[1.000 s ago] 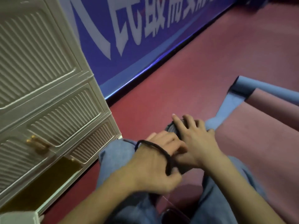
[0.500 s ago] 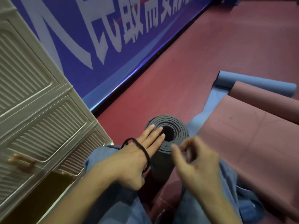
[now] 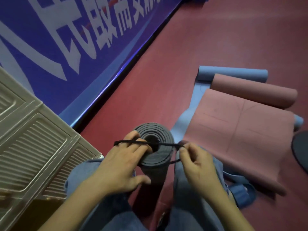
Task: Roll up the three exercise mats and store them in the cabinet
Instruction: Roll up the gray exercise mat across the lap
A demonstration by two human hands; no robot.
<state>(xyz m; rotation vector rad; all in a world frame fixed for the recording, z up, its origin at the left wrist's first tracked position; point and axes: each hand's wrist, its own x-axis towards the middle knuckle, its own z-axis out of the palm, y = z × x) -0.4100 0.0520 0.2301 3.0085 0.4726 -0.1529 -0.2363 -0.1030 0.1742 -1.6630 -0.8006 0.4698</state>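
Observation:
A rolled dark grey mat (image 3: pixel 156 157) stands on end between my knees, its spiral end facing up. My left hand (image 3: pixel 123 165) rests against the roll's left side, with straight fingers over its top rim. A black elastic band (image 3: pixel 160 144) is looped round those fingers and stretched across the roll's top. My right hand (image 3: pixel 195 162) pinches the band's other end at the roll's right edge. A pink mat (image 3: pixel 236 130) lies partly unrolled on the floor to the right, on top of a blue mat (image 3: pixel 231 75).
A cream cabinet (image 3: pixel 38 147) with ribbed doors stands at the left, its lower compartment open. A blue banner wall (image 3: pixel 70 39) runs along the back. A dark round disc (image 3: pixel 301 147) lies at the right edge. Red floor stretches beyond the mats.
The band has come off my left wrist onto the fingers. My right hand took hold of it and stretched it rightwards across the top of the grey roll.

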